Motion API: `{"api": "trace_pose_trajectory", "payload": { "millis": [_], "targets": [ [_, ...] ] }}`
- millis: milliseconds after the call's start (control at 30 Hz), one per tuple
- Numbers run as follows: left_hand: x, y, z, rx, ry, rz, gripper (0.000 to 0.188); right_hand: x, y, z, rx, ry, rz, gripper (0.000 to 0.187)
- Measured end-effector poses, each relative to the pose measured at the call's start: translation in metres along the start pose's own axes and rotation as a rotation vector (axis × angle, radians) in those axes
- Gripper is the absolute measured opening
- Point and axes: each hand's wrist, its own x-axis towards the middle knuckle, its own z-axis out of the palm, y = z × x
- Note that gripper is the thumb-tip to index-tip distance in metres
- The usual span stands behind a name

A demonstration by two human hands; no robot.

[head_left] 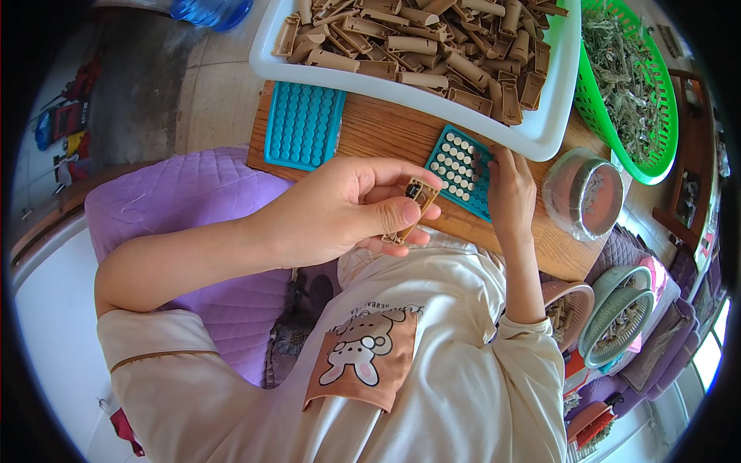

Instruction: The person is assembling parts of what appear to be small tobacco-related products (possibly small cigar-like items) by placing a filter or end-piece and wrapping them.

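Observation:
My left hand [328,208] is raised above my lap, pinching a small brown plastic casing [424,198] between thumb and fingers. A small black part sits inside the casing near its upper end. My right hand [512,197] rests at the right edge of a teal tray [480,204], fingers bent down into it. Whether those fingertips hold a piece cannot be made out. White round discs [455,164] sit in rows in the tray's left and middle part, and bare teal pockets show beside the hand.
A white bin [421,91] heaped with brown casings [413,44] stands at the back. Left on the wooden table [370,127] lies another teal tray [305,123]. At right are a clear round tub [567,181], a green basket [664,127] and smaller baskets [594,339].

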Motion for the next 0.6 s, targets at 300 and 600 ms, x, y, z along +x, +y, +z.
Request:
{"api": "trace_pose_trajectory", "payload": {
  "millis": [300,600],
  "targets": [
    [-0.001,-0.010,0.000,0.188,0.132,0.215,0.036,-0.015,-0.096,-0.065,0.753,-0.055,0.005,0.034],
    [-0.002,-0.009,0.003,0.268,0.184,0.251,0.035,-0.014,-0.117,-0.059,0.720,-0.010,0.017,0.034]
  ]
}}
